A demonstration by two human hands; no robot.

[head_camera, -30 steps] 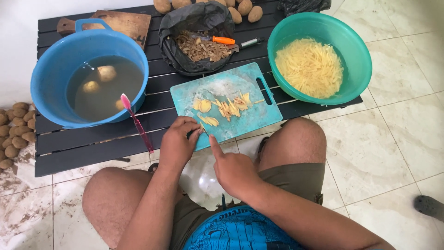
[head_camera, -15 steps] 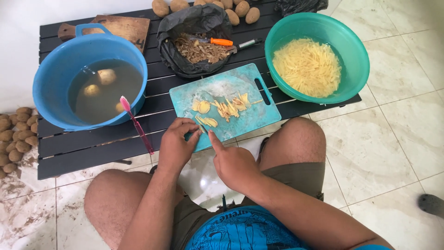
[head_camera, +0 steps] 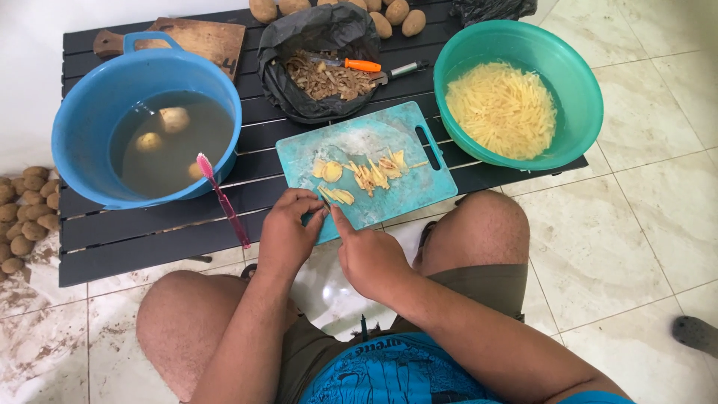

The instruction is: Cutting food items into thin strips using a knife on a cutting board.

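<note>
Hands meet at the near edge of the teal cutting board on the slatted bench: left hand curled shut, right hand closed with forefinger extended, beside potato slices; what they grip is hidden.

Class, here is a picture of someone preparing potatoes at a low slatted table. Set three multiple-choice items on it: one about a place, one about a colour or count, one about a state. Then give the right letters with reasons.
1. Where does the orange-handled peeler lie?
A. in the black bag of peelings
B. in the green bowl
C. on the floor

2. What colour is the cutting board?
A. red
B. turquoise
C. black

3. In what state are the potatoes in the green bowl?
A. whole and unpeeled
B. mashed
C. cut into thin strips

Answers:
1 A: the peeler rests on the peelings inside the black bag.
2 B: the board under the left hand and right hand is turquoise.
3 C: the bowl holds a pile of pale strips.
</note>
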